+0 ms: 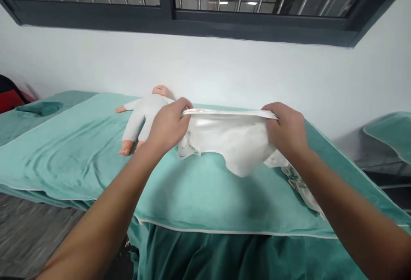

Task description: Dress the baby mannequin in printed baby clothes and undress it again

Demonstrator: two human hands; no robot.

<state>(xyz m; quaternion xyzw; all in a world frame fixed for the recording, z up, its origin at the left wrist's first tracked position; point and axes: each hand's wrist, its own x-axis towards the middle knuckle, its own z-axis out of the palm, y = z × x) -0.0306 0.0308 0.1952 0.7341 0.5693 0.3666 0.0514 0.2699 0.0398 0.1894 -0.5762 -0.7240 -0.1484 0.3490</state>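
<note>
Two hands [168, 126] [287, 128], apart, are pinching smooth white cloth [231, 136] taut mid-frame. Velvety teal bedding [205, 207] is lying below.

We can read no lettering, number or sign. We note pinkish marks on the upper edge of the white garment [229, 136] and greenish print on the patterned cloth [302, 186], too indistinct to decipher.

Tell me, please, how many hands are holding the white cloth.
2: the left hand grips one end of the white cloth's top edge, and the right hand grips the other, both above the green cover.
</note>
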